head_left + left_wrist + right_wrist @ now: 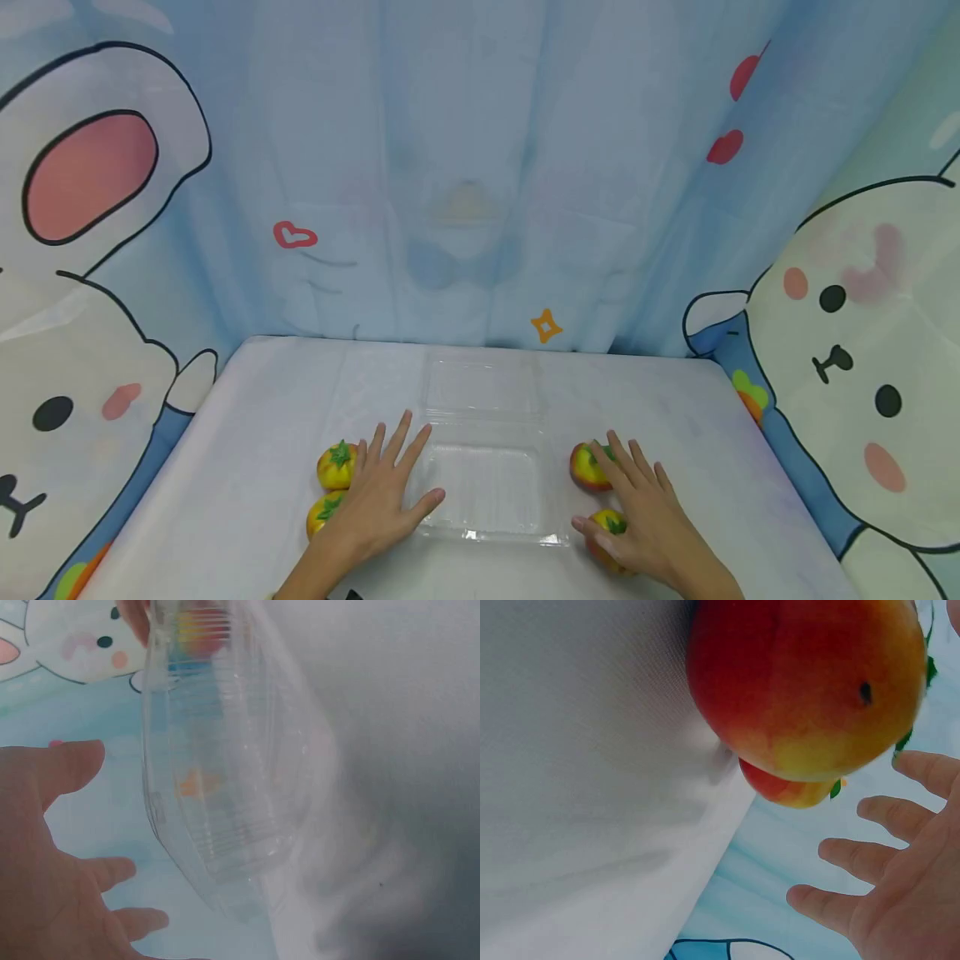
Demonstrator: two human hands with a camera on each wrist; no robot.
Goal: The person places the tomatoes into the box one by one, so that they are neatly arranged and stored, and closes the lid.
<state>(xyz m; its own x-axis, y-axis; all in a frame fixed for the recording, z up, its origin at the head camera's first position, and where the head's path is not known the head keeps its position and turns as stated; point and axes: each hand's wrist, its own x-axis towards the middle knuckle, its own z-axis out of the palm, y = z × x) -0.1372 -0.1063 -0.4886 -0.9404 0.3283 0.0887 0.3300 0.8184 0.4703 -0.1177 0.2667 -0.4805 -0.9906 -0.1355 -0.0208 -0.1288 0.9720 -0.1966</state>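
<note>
A clear plastic clamshell box [480,492] lies with its lid [483,387] folded back, between the two hands. My left hand [382,496] spreads its fingers beside the box's left side, holding nothing. Just left of it are two yellow fruits with green leafy tops, a far one [337,465] and a near one [322,512] partly hidden by the hand. My right hand [648,525], fingers spread, hovers by two red-and-yellow fruits, a far one [585,468] and a near one [609,560]. In the right wrist view the near fruit [802,682] looms large, apart from the palm.
A white cloth covers the table [697,417]. Behind it hangs a light blue curtain [465,125] with cartoon figures on both sides. A small dark object [354,595] shows at the bottom edge, near the left forearm.
</note>
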